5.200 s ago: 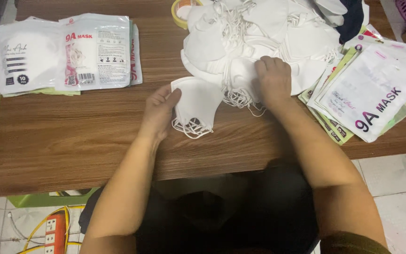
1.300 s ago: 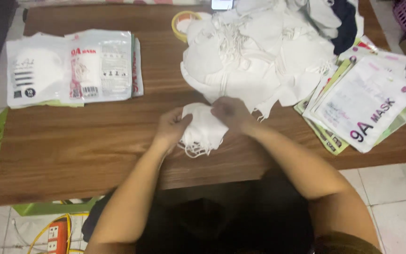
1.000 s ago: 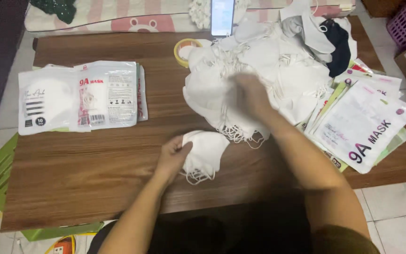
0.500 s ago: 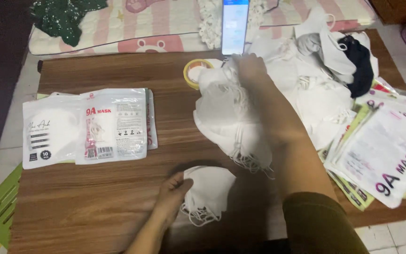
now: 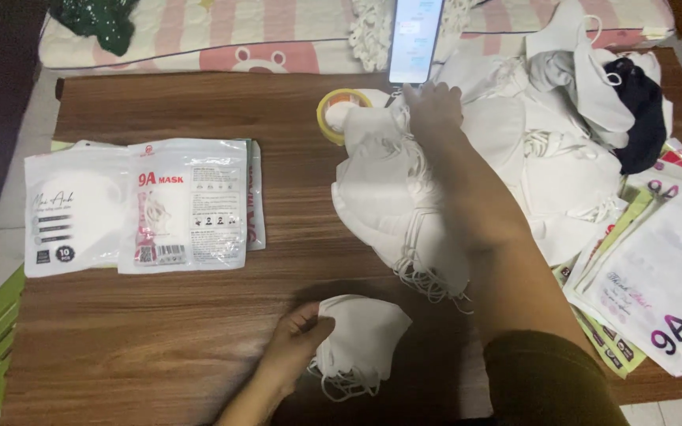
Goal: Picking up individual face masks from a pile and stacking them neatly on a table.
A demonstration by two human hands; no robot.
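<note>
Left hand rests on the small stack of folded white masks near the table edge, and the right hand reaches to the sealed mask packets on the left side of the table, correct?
Not quite. In the head view the right hand reaches into the big heap of loose white masks; the sealed mask packets lie untouched. The left hand does rest on the small stack of folded white masks.

On the worktop (image 5: 199, 331), a small stack of masks (image 5: 361, 339) lies at the near edge, with the left hand (image 5: 297, 335) touching its left side. Behind it and a little right sits a big heap of masks (image 5: 507, 166), which runs to the far right. The right hand (image 5: 433, 106) rests on the heap's far left part. A tape roll (image 5: 339, 110) lies just left of that hand. A phone (image 5: 417, 39) stands behind the hand at the far edge. Filled packs (image 5: 140, 205) lie on the left. Empty pouches (image 5: 661, 276) are stacked on the right edge, beside the heap.
</note>
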